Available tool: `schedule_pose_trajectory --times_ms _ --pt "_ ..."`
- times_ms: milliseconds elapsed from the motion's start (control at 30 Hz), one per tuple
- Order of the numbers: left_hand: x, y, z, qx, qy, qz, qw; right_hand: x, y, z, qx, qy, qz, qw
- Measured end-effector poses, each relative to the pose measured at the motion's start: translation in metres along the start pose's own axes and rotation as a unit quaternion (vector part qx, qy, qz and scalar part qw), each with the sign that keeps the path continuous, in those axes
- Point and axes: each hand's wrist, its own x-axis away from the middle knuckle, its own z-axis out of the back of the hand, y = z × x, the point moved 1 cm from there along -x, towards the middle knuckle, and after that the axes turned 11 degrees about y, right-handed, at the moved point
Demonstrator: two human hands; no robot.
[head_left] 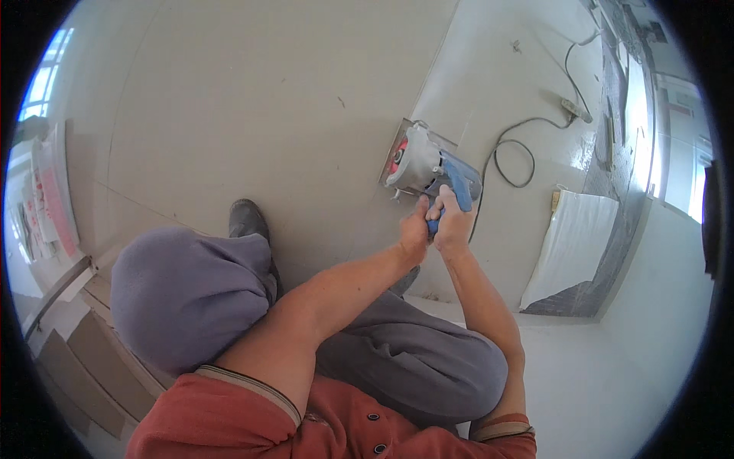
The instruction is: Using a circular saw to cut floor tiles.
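A hand-held circular saw (417, 159) with a grey guard, a dark motor housing and a blue handle rests on the pale tiled floor. A red part shows on its left side, and its flat base plate lies against the floor. My right hand (453, 222) is closed around the blue handle. Close beside it, my left hand (414, 229) is closed at the lower end of the same handle, its fingers partly hidden. A dark cord runs behind my right hand. The blade cannot be made out.
The dark power cord (514, 145) loops across the floor to a connector (573, 112) at the right. A white sheet (575, 241) lies near the right wall. Cardboard-coloured panels (92, 367) stand at lower left, below pink-and-white packaging (47, 199). My boot (248, 220) stands on the floor.
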Motion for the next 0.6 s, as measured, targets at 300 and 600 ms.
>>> schedule_pose_trajectory --times_ms 300,600 --pt "0.0054 0.0010 -0.0007 -0.019 -0.002 0.006 1.000 -0.0017 0.0009 0.0021 -0.001 -0.001 0.009 1.000" --pt "0.0106 0.0033 -0.0022 -0.017 0.013 0.008 1.000 -0.0008 -0.0004 0.0023 0.005 0.006 0.007 1.000"
